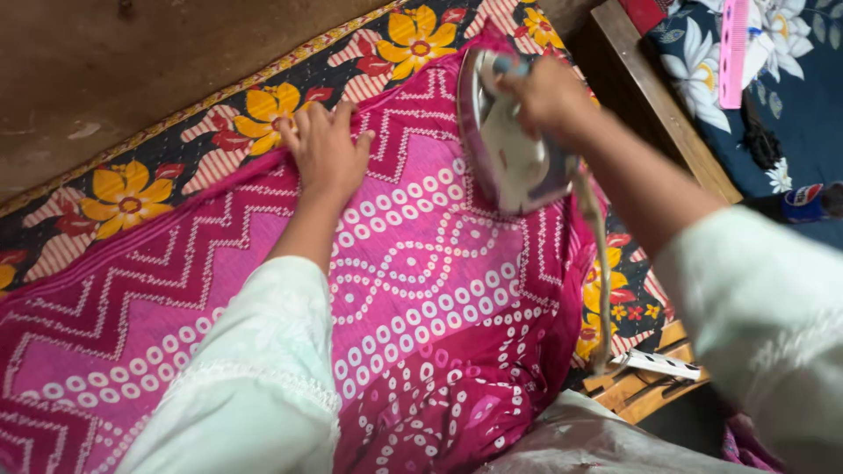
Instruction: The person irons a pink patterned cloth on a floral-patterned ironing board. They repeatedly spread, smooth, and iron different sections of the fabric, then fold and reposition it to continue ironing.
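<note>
Head view showed us the white iron [514,145] tilted up on edge over the far right part of the pink patterned cloth [421,290], its soleplate facing left. Our right hand [549,92] had its fingers clamped on the iron's handle, the cord [599,254] trailing down toward the near right. Our left hand [327,149] lay flat on the cloth's far edge, fingers spread apart. Under the cloth we saw a floral quilt [263,110], and a pink comb [733,53] lay far right.

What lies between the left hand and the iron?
Head view: only pink cloth with white zigzag and dot print lies between the left hand, pressed flat on it, and the iron, which the right hand holds tilted up.
</note>
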